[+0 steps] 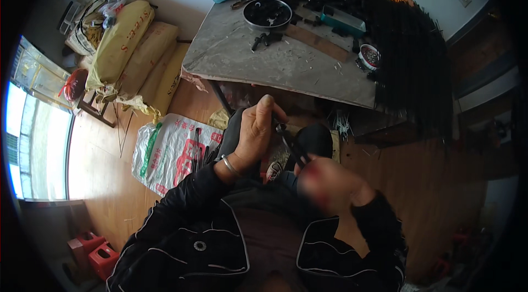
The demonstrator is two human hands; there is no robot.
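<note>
The blurred right hand (330,182) is closing around the lower end of a thin black rod (290,146), while the left hand (254,130) is pinching its upper end just above the lap, and beyond them a grey table (247,61) is carrying a round black pan (268,12).

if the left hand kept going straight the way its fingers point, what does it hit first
Probably the near edge of the grey table. The left hand, closed on a thin black rod, points up the picture toward that edge. Depth is unclear, so it might pass beneath.
</note>
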